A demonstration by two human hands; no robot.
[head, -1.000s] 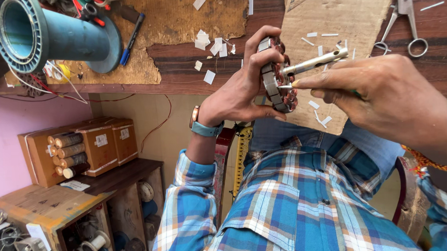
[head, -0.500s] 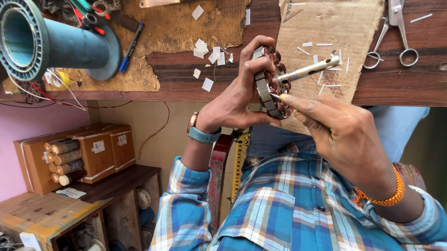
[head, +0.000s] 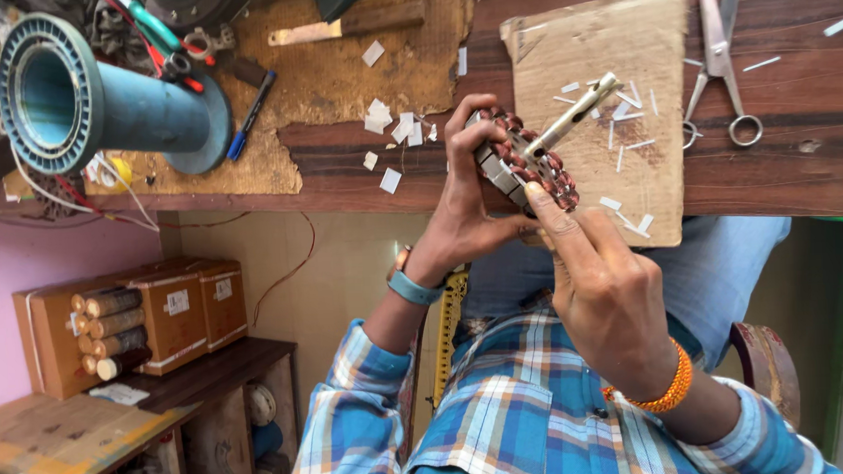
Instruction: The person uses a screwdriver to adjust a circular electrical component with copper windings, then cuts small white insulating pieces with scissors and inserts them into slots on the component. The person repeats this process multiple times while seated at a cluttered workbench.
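My left hand, with a blue-strapped watch on the wrist, grips a small wound motor core with copper coils and a brass-coloured shaft sticking up to the right. My right hand, with an orange bracelet on the wrist, comes in from below. Its index fingertip presses on the coils at the core's lower side, and its thumb is hidden behind. Both hands hold the core just in front of the wooden bench edge, over a piece of cardboard.
On the bench lie scissors, a blue flanged pipe, a blue marker, a metal blade with a dark handle and scattered white paper slips. Wooden boxes with rolls stand lower left. A yellow ruler hangs by my knee.
My right hand has dropped from the right of the core to below it, its index finger now on the coils. My left hand keeps its grip, and the core has tilted.
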